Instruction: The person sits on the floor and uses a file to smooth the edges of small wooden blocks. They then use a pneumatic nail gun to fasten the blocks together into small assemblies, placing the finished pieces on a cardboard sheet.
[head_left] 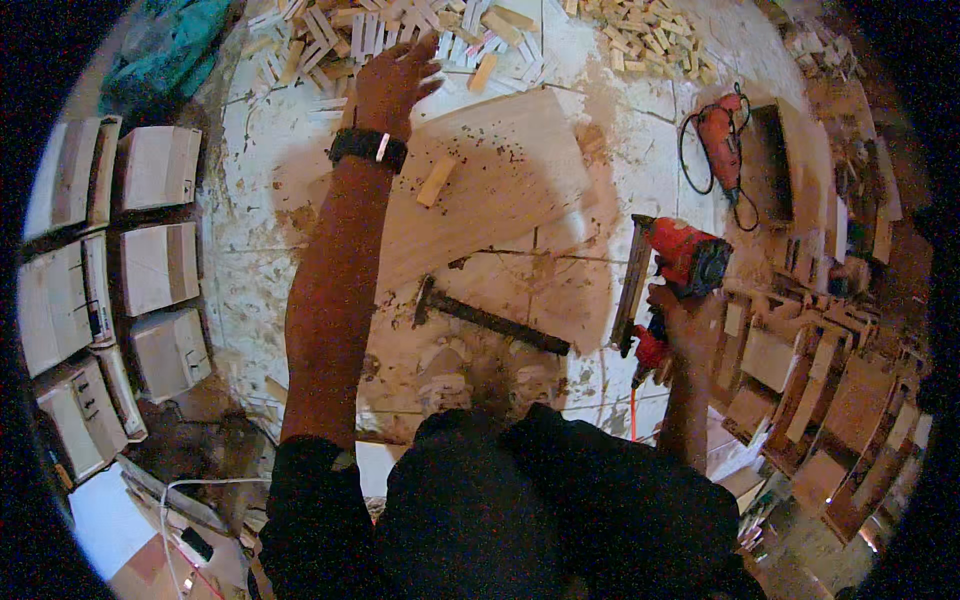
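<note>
My left hand [393, 82] reaches to the far side, its fingers stretched apart over the edge of a pile of small wood strips [375, 32]. It holds nothing that I can see. At the right, my right hand [682, 318] is wrapped round the handle of a red and black nail gun [685, 250], with a hose [633, 410] running from its lower end. Between my arms lies a flat wooden board [510, 165] with dark specks. A small wood block [436, 181] rests on it. Nearer my feet is a hammer [500, 320].
A red corded power tool [720, 145] lies at the far right, next to a wooden box [785, 165]. Small blocks [655, 38] are heaped at the back. Several pale wooden boxes [160, 265] line the left, and stacked wood pieces [830, 400] fill the right. A green cloth [170, 50] lies far left.
</note>
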